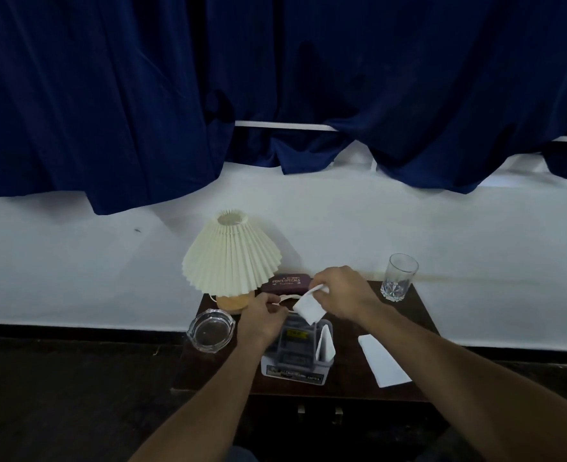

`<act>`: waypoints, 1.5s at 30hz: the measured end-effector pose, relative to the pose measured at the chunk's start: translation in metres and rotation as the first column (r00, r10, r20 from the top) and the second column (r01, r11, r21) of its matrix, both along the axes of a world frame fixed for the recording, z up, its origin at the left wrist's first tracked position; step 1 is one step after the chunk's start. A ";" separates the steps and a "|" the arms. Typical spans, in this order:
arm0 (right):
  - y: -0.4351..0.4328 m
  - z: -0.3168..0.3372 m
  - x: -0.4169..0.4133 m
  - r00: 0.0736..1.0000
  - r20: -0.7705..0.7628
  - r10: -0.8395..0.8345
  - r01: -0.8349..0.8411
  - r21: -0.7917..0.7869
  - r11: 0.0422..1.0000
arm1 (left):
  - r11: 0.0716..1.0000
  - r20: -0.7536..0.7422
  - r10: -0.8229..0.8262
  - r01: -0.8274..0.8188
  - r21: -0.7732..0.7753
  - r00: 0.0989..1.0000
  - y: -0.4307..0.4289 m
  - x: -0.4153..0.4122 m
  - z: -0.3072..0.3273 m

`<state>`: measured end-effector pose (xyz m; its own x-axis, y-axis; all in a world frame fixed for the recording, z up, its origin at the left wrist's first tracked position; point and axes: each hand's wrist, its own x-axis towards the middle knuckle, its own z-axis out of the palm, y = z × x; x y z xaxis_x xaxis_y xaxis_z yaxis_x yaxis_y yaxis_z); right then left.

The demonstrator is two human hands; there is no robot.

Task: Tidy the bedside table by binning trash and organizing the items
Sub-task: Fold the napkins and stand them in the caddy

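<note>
My right hand [340, 293] pinches a small white folded paper [309, 308] above a clear plastic organizer [297, 356] that stands at the middle of the dark bedside table [419, 315]. Another white paper [325, 341] stands upright in the organizer's right compartment. My left hand [263, 316] is curled against the organizer's left side, fingers touching a thin pale cord [289, 297]; whether it grips the cord I cannot tell. Behind the hands lies a dark maroon glasses case [285, 283] with gold lettering.
A pleated cream lamp [230, 258] stands at the table's back left. A glass ashtray [211, 330] overhangs the left edge. A drinking glass [399, 276] sits at the back right. A flat white paper [384, 360] lies on the right side. Blue curtains hang behind.
</note>
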<state>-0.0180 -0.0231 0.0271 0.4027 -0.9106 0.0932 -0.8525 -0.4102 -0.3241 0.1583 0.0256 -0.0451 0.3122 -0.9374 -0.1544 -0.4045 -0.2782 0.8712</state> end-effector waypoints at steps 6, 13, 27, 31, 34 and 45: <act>-0.008 -0.015 0.020 0.962 -0.240 0.131 -0.138 -0.014 0.990 | 0.999 0.059 -0.003 0.006 -0.047 0.998 -0.004 0.010 -0.013; -0.008 -0.016 0.034 0.916 -0.306 0.260 -0.263 0.030 0.964 | 0.995 0.057 -0.006 0.011 -0.103 0.998 -0.006 0.013 -0.017; -0.012 -0.006 0.025 0.901 -0.336 0.275 -0.258 0.096 0.961 | 0.996 0.083 -0.020 0.027 -0.090 0.996 -0.002 0.011 -0.018; -0.012 -0.022 0.030 0.890 -0.360 0.279 -0.242 0.144 0.960 | 0.996 0.102 -0.024 0.032 -0.082 0.994 -0.003 0.009 -0.019; -0.017 -0.034 0.035 0.893 -0.362 0.267 -0.215 0.176 0.960 | 0.996 0.081 -0.025 0.032 -0.081 0.996 -0.005 0.008 -0.018; -0.042 -0.055 -0.061 0.955 0.013 -0.297 0.286 0.233 0.929 | 0.993 0.106 0.060 -0.049 -0.103 0.993 -0.007 0.001 -0.018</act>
<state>-0.0788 -0.0653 -0.0282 0.1164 -0.9864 -0.1161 -0.9048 -0.0571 -0.4220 0.1593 0.0190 -0.0630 0.3734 -0.9274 -0.0231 -0.4849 -0.2164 0.8474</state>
